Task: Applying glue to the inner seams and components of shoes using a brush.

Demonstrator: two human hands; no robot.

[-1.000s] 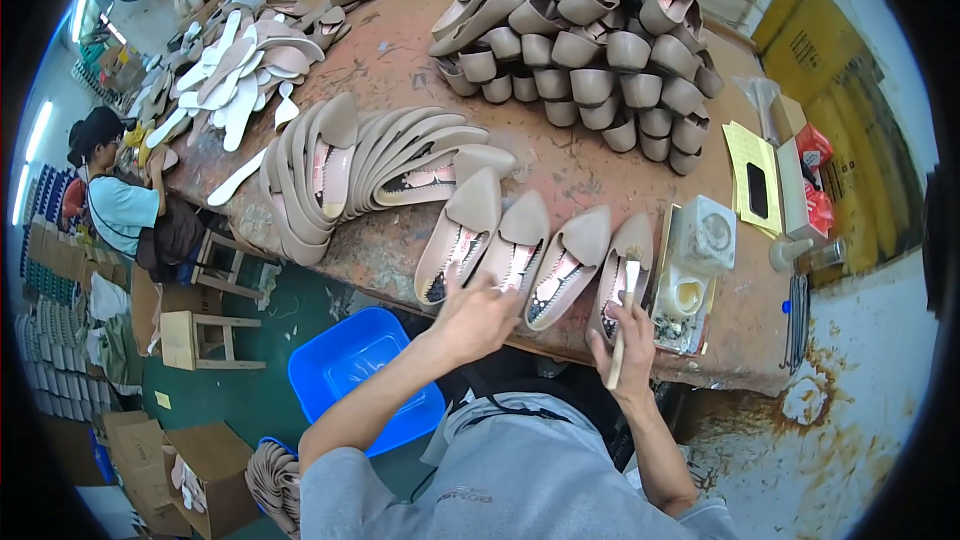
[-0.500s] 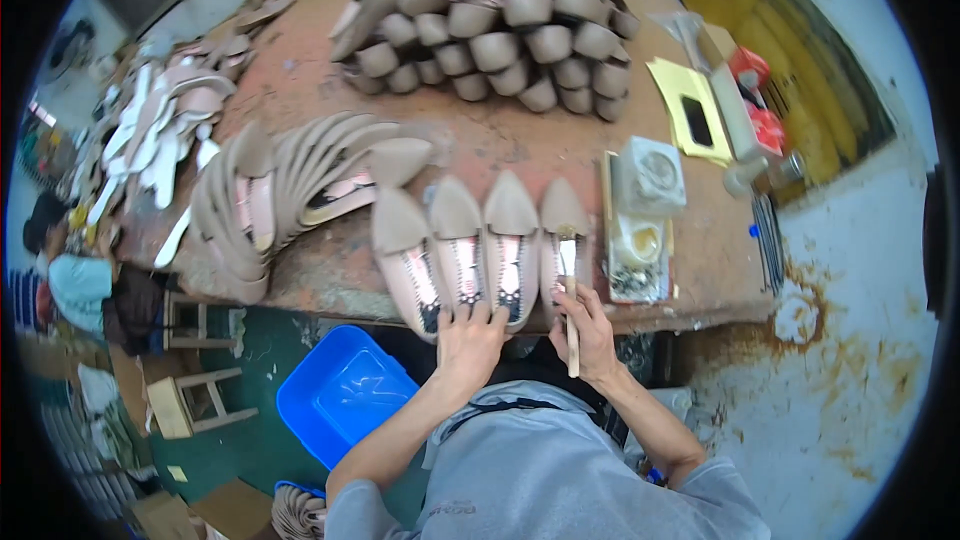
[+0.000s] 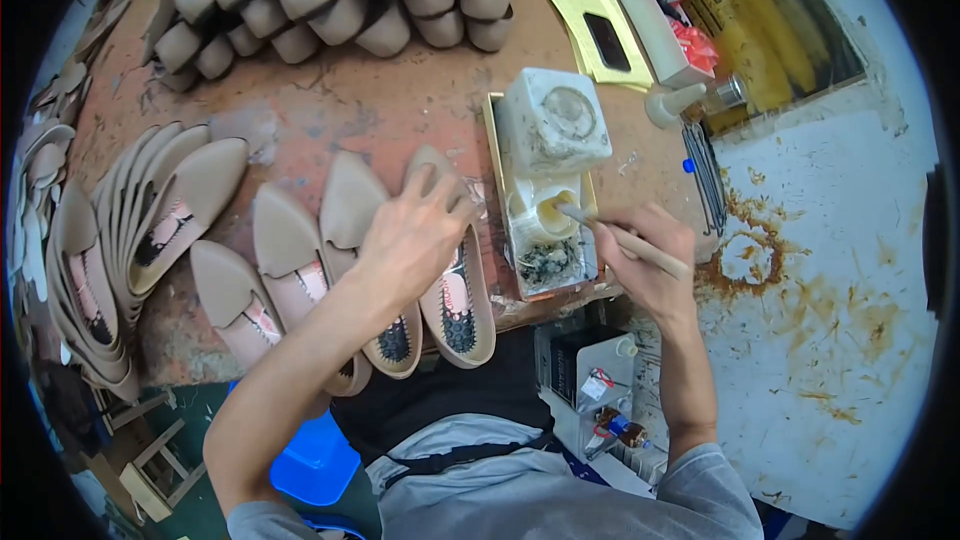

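Note:
Four beige pointed flat shoes stand in a slanting row along the table's near edge. My left hand (image 3: pixel 415 240) reaches over them, its fingers bent around the toe of the rightmost shoe (image 3: pixel 458 295) and hiding much of it. The third shoe (image 3: pixel 352 195) is partly covered by my left forearm. Pinched in my right hand (image 3: pixel 650 255) is a brush (image 3: pixel 630 240) with a pale wooden handle. Its tip is down in a small cup (image 3: pixel 550 215) of yellowish liquid, so the bristles are hidden. The cup sits in a narrow tray (image 3: pixel 595 265) beside a whitish block-shaped container (image 3: pixel 555 125).
Nested beige shoes (image 3: pixel 150 210) lie at left, and a large shoe pile (image 3: pixel 340 0) fills the back. A phone (image 3: pixel 606 42) rests on yellow sheets (image 3: pixel 565 0), beside a white box (image 3: pixel 670 35). Below the table is a blue tub (image 3: pixel 315 460).
The brush has gone from inside the rightmost shoe to the cup with my right hand. My left hand has shifted from the shoes' heels to the rightmost toe. The view has swung right.

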